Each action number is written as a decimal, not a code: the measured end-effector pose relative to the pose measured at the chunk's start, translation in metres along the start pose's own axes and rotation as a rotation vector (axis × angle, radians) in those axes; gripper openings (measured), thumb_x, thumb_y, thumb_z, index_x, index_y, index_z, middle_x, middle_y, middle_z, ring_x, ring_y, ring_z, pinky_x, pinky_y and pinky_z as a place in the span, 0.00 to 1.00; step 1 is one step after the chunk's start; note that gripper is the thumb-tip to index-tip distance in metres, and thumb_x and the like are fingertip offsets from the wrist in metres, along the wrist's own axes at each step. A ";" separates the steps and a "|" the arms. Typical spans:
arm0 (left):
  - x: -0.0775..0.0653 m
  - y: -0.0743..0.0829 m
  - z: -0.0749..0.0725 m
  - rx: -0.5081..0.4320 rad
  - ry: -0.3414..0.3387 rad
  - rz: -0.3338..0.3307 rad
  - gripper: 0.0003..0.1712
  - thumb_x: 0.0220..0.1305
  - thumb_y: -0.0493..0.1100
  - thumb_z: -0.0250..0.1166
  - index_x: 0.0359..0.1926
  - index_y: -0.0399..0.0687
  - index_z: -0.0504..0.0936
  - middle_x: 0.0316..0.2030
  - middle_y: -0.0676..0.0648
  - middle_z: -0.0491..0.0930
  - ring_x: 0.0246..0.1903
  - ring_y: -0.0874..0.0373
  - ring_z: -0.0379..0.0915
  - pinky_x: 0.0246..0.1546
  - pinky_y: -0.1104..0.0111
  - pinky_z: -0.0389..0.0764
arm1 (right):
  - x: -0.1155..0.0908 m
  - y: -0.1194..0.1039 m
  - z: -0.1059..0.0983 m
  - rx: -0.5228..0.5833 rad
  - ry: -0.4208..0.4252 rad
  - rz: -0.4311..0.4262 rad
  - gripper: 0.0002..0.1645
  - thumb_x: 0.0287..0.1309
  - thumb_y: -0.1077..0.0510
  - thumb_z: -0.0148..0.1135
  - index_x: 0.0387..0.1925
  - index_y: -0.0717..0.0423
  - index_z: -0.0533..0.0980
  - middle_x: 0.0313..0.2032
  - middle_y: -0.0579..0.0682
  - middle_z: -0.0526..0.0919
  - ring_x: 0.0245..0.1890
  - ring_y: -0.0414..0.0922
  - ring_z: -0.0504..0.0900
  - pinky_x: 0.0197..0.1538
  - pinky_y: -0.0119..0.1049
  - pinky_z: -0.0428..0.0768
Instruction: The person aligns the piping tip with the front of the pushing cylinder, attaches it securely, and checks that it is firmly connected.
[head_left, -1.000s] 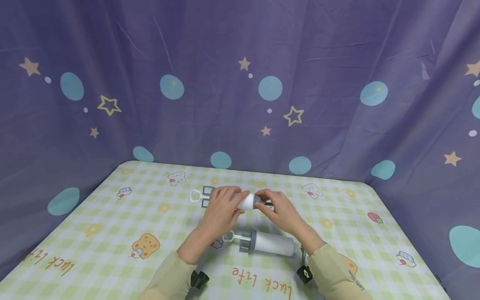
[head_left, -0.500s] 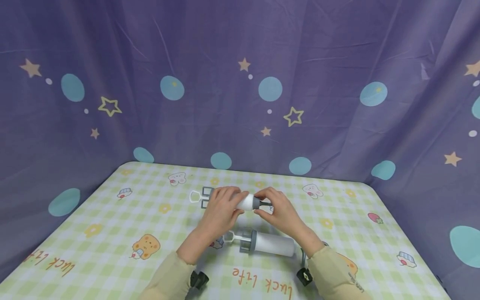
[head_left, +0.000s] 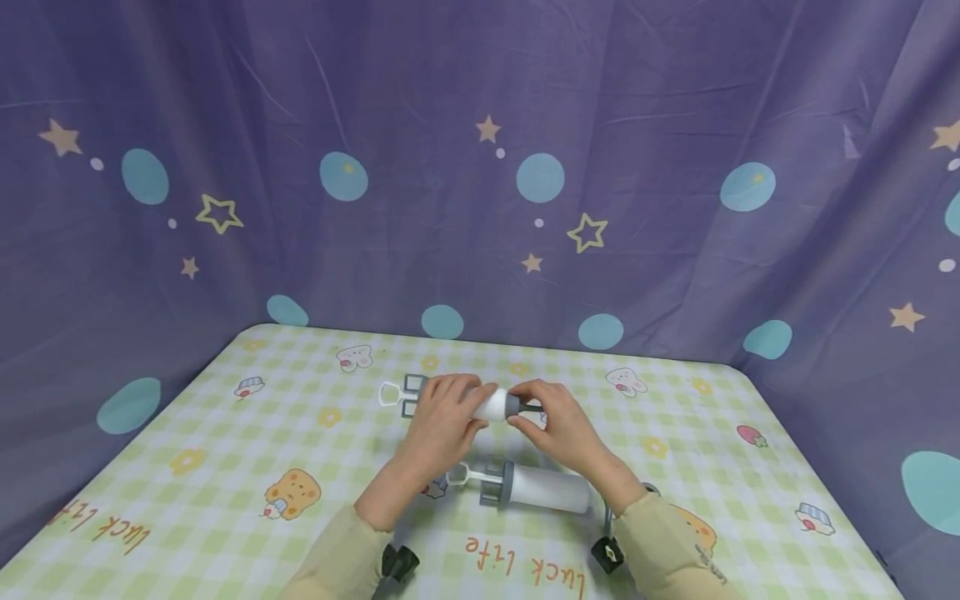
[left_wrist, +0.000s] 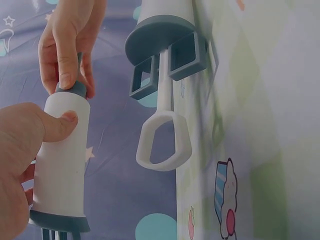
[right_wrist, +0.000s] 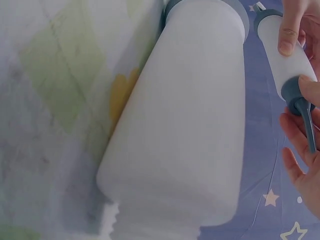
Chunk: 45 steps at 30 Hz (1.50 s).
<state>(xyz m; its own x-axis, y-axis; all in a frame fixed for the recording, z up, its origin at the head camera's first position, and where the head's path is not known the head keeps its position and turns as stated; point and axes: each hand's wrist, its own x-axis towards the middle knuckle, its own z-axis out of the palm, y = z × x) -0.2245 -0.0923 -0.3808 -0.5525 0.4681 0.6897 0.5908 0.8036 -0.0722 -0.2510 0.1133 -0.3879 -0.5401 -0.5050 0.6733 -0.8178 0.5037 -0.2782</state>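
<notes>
My left hand (head_left: 442,421) grips the white barrel of an icing syringe (head_left: 493,406), held sideways above the table. Its pale ring handle and square grey finger loops stick out to the left. At the other end, my right hand (head_left: 562,423) pinches the blue-grey collar of the narrow, tapered nozzle (right_wrist: 306,120) between thumb and fingers. The nozzle sits against the barrel's end; the joint is partly covered by fingers. Nearer my body lies a second icing syringe (head_left: 551,488), plunger to the left. Its bare threaded end (right_wrist: 155,230) shows in the right wrist view.
The table has a green-checked cloth (head_left: 225,467) with cartoon prints. Behind it hangs a purple curtain (head_left: 450,167). Dark wrist-camera mounts (head_left: 607,553) sit by both forearms, near the second syringe.
My right fingers have shifted slightly around the nozzle collar, leaving more of the collar visible. The left hand and both syringes stay nearly still.
</notes>
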 end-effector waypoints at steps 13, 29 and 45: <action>0.001 0.000 -0.001 0.070 0.052 0.025 0.31 0.42 0.43 0.73 0.52 0.49 0.75 0.47 0.45 0.74 0.46 0.49 0.70 0.49 0.57 0.67 | 0.007 -0.003 0.000 0.118 -0.013 0.090 0.17 0.51 0.56 0.65 0.42 0.56 0.74 0.36 0.48 0.82 0.36 0.41 0.82 0.42 0.35 0.79; -0.004 -0.021 0.005 -0.008 -0.036 -0.034 0.29 0.43 0.41 0.72 0.50 0.50 0.77 0.45 0.46 0.75 0.47 0.50 0.69 0.50 0.56 0.65 | 0.018 -0.005 0.019 0.175 -0.154 0.291 0.19 0.53 0.53 0.63 0.47 0.54 0.74 0.42 0.48 0.80 0.42 0.43 0.80 0.47 0.38 0.78; -0.020 -0.053 0.024 -0.033 -0.188 -0.094 0.26 0.46 0.44 0.71 0.50 0.51 0.77 0.44 0.46 0.75 0.47 0.48 0.70 0.47 0.54 0.68 | 0.045 -0.003 0.046 -0.073 -0.372 0.289 0.17 0.52 0.52 0.64 0.42 0.55 0.77 0.38 0.47 0.81 0.37 0.41 0.80 0.40 0.31 0.77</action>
<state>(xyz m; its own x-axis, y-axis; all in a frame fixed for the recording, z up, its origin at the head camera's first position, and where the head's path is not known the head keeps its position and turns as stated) -0.2588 -0.1352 -0.4081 -0.7041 0.4542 0.5458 0.5485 0.8361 0.0118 -0.2814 0.0569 -0.3884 -0.7890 -0.5468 0.2802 -0.6144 0.7017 -0.3607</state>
